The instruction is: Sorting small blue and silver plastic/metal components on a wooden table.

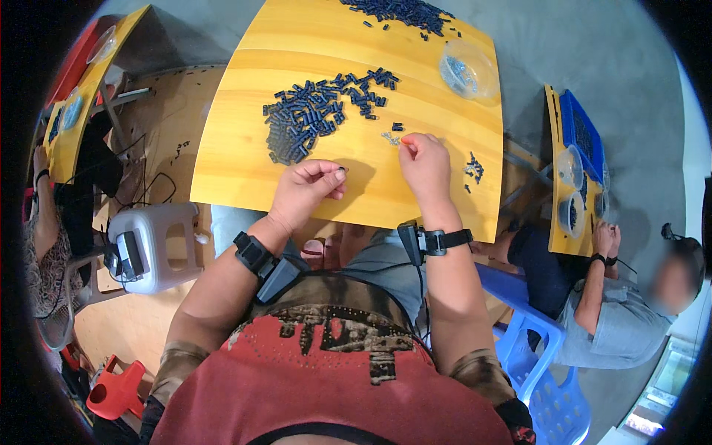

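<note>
My left hand [305, 191] is closed in a pinch near the table's front edge, a small black part [342, 170] just showing between thumb and forefinger. To its right, my right hand [426, 167] has thumb and forefinger pressed together; whatever they hold is too small to make out. Its fingertips are beside a little cluster of small silver pieces [389, 138], with a couple of black parts [397, 127] just beyond. A large spread of short black cylindrical parts [300, 119] covers the table beyond my left hand. Right of my right hand lies a small group of black-and-silver pieces [473, 169].
The yellow wooden table [252, 178] carries another black pile [400, 13] at the far edge and a clear tub [469, 70] of small silver pieces. A co-worker [615, 311] sits at a right-hand table with a blue tray [581, 137]. A grey stool [156, 245] stands left.
</note>
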Demonstrator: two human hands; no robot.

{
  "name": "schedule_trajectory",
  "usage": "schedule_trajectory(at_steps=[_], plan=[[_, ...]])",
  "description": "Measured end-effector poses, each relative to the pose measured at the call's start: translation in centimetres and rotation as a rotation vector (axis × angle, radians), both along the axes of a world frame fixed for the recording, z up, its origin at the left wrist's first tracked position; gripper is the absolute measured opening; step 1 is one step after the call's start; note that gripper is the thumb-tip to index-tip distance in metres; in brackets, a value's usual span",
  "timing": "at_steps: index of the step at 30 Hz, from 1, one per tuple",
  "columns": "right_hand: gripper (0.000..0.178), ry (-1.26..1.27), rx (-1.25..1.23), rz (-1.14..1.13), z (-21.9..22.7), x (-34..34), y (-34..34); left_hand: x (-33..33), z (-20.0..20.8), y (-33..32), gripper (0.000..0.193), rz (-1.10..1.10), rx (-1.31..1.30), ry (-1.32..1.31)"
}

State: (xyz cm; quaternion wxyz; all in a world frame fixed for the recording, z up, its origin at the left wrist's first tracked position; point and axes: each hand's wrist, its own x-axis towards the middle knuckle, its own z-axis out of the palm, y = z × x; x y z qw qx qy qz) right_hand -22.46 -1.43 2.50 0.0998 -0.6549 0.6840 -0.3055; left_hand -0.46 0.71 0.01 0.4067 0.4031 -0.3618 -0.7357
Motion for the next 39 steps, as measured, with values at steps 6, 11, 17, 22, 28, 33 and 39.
schedule_trajectory(at_steps=[6, 11, 17, 22, 28, 33, 39], plan=[[0.007, 0.128, 0.027, -0.007, -0.2, -0.1, -0.3, 0.1, -0.2, -0.1, 0.011, -0.039, -0.015, 0.022], [0.007, 0.067, 0.055, -0.090, 0.1, -0.4, 0.0, 0.3, -0.4, 0.0, 0.011, -0.031, -0.015, 0.058], [0.005, 0.097, 0.005, -0.099, 0.5, -1.1, 0.2, 0.3, -0.1, 0.0, 0.011, -0.056, -0.018, 0.050], [0.005, 0.090, -0.059, -0.081, -1.3, -2.3, 0.3, 0.2, 0.0, -0.1, 0.015, -0.043, -0.016, 0.086], [0.005, 0.031, -0.017, -0.141, -0.9, -2.4, 1.0, 0.3, -0.1, 0.0, 0.015, -0.023, 0.012, 0.096], [0.007, 0.009, -0.047, -0.107, -0.4, -1.8, 1.1, 0.3, 0.0, -0.1, 0.015, -0.038, 0.005, 0.096], [0.006, 0.141, -0.001, -0.092, -0.9, -1.2, 0.6, 0.4, -0.1, -0.1, 0.013, -0.049, 0.001, 0.095]])
